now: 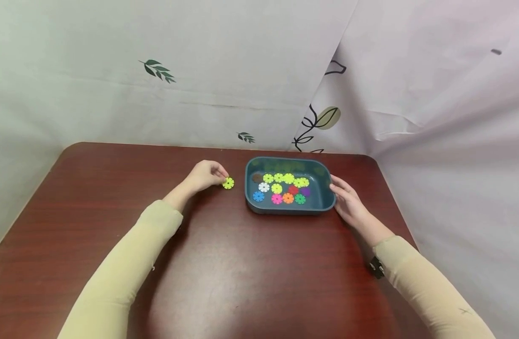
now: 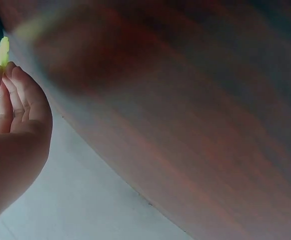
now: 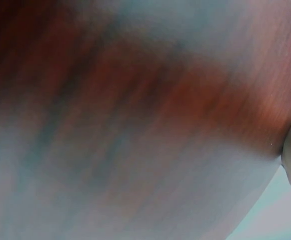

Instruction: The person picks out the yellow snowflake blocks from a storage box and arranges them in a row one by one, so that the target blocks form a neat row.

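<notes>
My left hand (image 1: 206,175) pinches a yellow notched plastic disc (image 1: 228,183) between thumb and fingertips, left of a blue-grey plastic tub (image 1: 291,211). Seen edge-on in the left wrist view, the yellow disc (image 2: 3,51) sticks up from the fingertips. My right hand (image 1: 350,202) holds the tub's right end, its thumb at the rim. Flat in the tub lie several yellow discs (image 1: 276,189), along with a white disc (image 1: 264,187), a blue disc (image 1: 258,196), a pink disc (image 1: 276,199), an orange disc (image 1: 288,198) and a green disc (image 1: 299,199).
Red, purple and brown discs (image 1: 257,178) also lie in the tub. Everything stands on a dark red wooden table (image 1: 225,268) with rounded far corners. Behind and to the right hangs pale cloth (image 1: 200,94) with leaf prints, reaching down to the table's edges.
</notes>
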The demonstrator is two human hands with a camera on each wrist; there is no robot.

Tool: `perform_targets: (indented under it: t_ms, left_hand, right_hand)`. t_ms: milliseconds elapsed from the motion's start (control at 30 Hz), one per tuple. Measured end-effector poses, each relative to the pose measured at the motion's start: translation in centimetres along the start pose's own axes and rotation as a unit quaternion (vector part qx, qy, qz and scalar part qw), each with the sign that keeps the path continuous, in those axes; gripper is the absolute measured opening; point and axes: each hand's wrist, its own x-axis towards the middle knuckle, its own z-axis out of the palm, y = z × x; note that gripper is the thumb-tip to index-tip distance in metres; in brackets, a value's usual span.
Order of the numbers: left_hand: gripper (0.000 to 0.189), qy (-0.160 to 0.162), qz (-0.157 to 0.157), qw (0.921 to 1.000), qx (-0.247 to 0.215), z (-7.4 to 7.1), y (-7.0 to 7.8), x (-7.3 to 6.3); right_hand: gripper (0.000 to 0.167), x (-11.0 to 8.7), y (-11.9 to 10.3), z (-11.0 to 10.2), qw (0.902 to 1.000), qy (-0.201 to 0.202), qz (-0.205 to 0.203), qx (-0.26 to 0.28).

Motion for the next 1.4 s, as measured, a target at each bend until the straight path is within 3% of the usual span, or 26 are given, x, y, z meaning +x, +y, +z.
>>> perform_targets:
  t_ms: [467,1133,1400]
  left_hand:
    - [0.010,0.008,0.012,0.9977,0.067,1.0,0.2,0.4]
    - [0.012,0.006,0.018,0.9986,0.049,0.8,-0.1,0.4]
    - [0.015,0.022,0.030,0.9989,0.027,0.2,1.2,0.7]
  right_hand:
    - [0.034,0.1,0.1,-0.1,1.0000,0.003,0.005,-0.007]
    - [0.033,0.0,-0.2,0.1,1.0000,0.007,0.002,-0.006]
    - [0.035,-0.1,-0.1,0.1,1.0000,0.000,0.007,0.003]
